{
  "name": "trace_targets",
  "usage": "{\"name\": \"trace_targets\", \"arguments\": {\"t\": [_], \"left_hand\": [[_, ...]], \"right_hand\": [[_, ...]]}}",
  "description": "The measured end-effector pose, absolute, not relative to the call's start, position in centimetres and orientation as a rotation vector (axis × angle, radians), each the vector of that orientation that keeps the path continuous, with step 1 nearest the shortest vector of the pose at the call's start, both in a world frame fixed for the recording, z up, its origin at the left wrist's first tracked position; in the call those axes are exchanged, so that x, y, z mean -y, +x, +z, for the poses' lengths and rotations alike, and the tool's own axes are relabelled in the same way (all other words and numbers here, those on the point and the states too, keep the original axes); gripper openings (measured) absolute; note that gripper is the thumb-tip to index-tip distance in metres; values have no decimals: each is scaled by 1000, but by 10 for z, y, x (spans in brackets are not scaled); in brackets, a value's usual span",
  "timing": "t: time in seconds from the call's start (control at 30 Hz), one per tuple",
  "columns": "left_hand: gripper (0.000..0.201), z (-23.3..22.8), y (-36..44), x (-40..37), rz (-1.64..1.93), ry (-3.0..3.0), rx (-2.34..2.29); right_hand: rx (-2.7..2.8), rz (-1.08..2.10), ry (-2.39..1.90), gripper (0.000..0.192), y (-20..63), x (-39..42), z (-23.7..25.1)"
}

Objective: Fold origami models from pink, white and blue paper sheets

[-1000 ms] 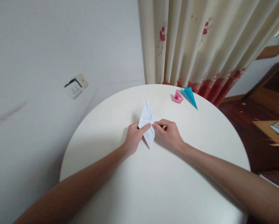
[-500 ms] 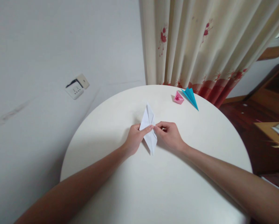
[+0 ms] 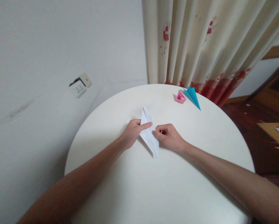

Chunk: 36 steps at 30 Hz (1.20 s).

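A sheet of white paper (image 3: pixel 147 137), folded into a long pointed diamond, is held just over the table in front of me. My left hand (image 3: pixel 133 132) grips its left side, with the thumb lying across the top face and the fingers hidden underneath. Thumb and bent fingers of my right hand (image 3: pixel 169 135) pinch the paper's right edge near its middle. Creases run lengthwise along the paper, and its lower tip points towards me, slightly to the right.
The round white table (image 3: pixel 139 193) stands against the wall. Near its far right edge lie a pink folded paper piece (image 3: pixel 180 97) and a blue paper plane (image 3: pixel 193 97). A patterned curtain (image 3: pixel 188 46) hangs behind. A wall socket (image 3: pixel 77 88) is on the left.
The white paper has turned a little, its far tip moving left and its near tip right. My right hand's pinch has shifted slightly down the right edge.
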<state>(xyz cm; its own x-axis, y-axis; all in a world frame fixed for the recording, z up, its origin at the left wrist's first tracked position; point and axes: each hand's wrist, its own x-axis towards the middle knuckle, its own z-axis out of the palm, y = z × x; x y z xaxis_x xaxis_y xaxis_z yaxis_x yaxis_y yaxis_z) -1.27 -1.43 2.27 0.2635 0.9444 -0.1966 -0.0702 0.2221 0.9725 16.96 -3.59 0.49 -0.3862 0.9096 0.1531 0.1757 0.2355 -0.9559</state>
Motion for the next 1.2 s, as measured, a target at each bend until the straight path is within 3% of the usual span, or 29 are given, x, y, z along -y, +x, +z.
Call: {"name": "trace_targets", "arguments": {"t": [0.63, 1.2], "left_hand": [[32, 25, -11, 9, 1321, 1001, -1146], [31, 17, 2, 24, 1080, 1028, -1139]], "right_hand": [[1741, 1173, -1101, 33, 168, 38, 5], [1551, 1437, -1057, 33, 172, 37, -3]]}}
